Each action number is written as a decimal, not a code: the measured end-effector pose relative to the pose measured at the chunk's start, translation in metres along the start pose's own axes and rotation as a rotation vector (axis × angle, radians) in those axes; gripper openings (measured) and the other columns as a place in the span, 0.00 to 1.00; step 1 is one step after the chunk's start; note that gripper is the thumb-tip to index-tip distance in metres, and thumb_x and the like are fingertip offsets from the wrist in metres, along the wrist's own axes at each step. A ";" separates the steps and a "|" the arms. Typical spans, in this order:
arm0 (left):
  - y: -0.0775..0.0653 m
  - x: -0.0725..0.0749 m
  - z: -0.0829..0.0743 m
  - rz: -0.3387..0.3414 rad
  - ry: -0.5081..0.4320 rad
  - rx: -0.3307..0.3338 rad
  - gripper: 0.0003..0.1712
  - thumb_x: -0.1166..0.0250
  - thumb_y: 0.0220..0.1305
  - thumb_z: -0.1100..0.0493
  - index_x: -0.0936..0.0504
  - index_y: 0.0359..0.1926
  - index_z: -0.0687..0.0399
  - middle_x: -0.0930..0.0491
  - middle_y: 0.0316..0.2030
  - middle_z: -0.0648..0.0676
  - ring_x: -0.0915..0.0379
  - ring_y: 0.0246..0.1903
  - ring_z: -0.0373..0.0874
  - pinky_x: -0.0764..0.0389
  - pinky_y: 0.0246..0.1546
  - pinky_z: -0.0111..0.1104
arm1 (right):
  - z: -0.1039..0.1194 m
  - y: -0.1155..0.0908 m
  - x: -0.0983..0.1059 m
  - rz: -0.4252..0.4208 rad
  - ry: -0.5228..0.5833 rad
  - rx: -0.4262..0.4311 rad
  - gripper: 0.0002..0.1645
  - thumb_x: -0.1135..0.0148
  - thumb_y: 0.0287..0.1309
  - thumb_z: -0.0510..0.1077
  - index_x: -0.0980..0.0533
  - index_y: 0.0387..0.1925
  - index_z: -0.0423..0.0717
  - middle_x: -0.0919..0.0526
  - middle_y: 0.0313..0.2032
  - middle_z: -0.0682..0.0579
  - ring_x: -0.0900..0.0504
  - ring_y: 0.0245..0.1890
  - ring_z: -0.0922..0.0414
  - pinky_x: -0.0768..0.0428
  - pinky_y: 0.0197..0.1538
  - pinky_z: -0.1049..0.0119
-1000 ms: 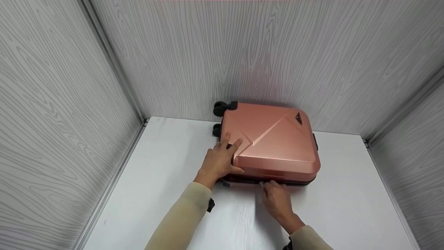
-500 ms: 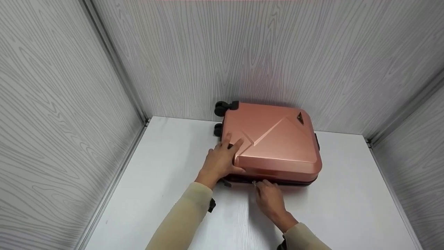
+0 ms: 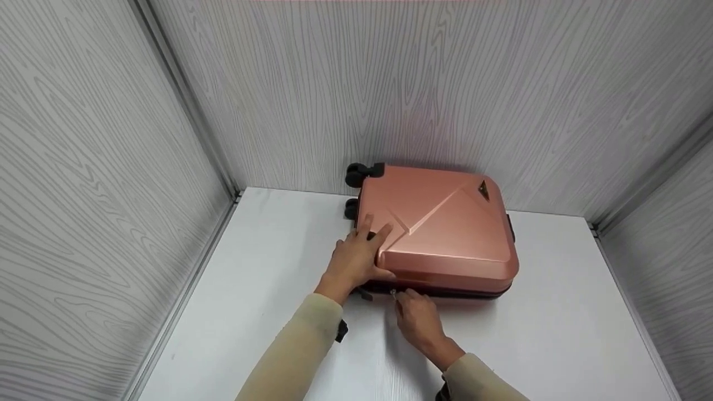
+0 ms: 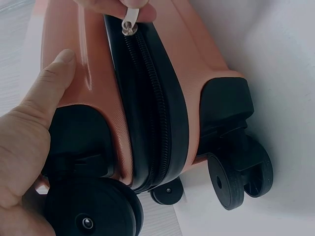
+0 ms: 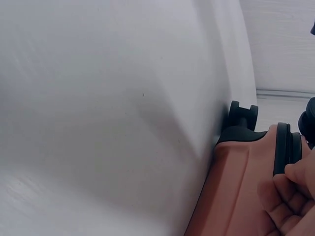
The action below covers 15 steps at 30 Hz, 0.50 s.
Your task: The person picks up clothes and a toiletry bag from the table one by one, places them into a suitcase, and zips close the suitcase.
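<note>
A rose-gold hard-shell suitcase (image 3: 440, 228) lies flat on the white table (image 3: 267, 312), its black wheels (image 3: 355, 174) pointing left. My left hand (image 3: 356, 256) rests on its near left corner, fingers spread over the shell and thumb along the front edge. At the dark zipper band (image 4: 152, 113) on the front side, my right hand (image 3: 415, 320) pinches the metal zipper pull (image 3: 393, 293), also seen as the zipper pull (image 4: 130, 22) in the left wrist view. The right wrist view shows my curled fingers (image 5: 290, 196) against the suitcase shell (image 5: 236, 196).
Grey wood-grain walls (image 3: 390, 83) close in the table at the back, left and right. The suitcase sits close to the back wall. Bare white tabletop lies to the left and right of the case and in front of it.
My right hand has slid the zipper pull leftward along the front of the suitcase, toward the left hand. The left hand has stayed on the corner.
</note>
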<state>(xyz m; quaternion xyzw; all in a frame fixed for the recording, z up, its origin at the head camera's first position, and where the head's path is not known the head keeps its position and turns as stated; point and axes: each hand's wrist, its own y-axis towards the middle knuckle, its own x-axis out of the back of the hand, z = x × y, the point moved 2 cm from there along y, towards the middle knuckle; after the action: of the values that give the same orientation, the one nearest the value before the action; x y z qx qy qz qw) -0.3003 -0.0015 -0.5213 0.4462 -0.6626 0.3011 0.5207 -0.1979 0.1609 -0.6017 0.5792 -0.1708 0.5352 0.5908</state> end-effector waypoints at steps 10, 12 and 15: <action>0.000 -0.001 -0.001 -0.013 0.013 -0.011 0.69 0.24 0.46 0.23 0.47 0.85 0.29 0.57 0.85 0.59 0.32 0.71 0.69 0.25 0.61 0.66 | 0.005 0.006 -0.006 0.075 0.032 0.024 0.03 0.30 0.61 0.35 0.16 0.37 0.41 0.18 0.29 0.48 0.18 0.28 0.46 0.19 0.32 0.49; 0.000 -0.001 -0.001 -0.011 0.010 -0.010 0.69 0.23 0.47 0.23 0.48 0.85 0.28 0.57 0.85 0.59 0.33 0.71 0.69 0.25 0.61 0.66 | 0.006 0.007 -0.007 0.078 0.035 0.025 0.02 0.30 0.61 0.36 0.16 0.36 0.41 0.18 0.29 0.48 0.18 0.28 0.46 0.19 0.32 0.49; 0.000 0.000 0.000 -0.009 0.009 -0.008 0.69 0.24 0.47 0.23 0.48 0.85 0.28 0.57 0.85 0.59 0.33 0.72 0.69 0.25 0.62 0.66 | 0.006 0.008 -0.007 0.079 0.037 0.025 0.02 0.30 0.61 0.36 0.17 0.36 0.41 0.19 0.29 0.49 0.18 0.27 0.46 0.20 0.32 0.49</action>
<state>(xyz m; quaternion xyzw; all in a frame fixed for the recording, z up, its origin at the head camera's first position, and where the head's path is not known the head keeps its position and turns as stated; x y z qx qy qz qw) -0.3001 -0.0016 -0.5215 0.4459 -0.6592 0.2983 0.5270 -0.2043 0.1502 -0.6021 0.5694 -0.1757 0.5709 0.5648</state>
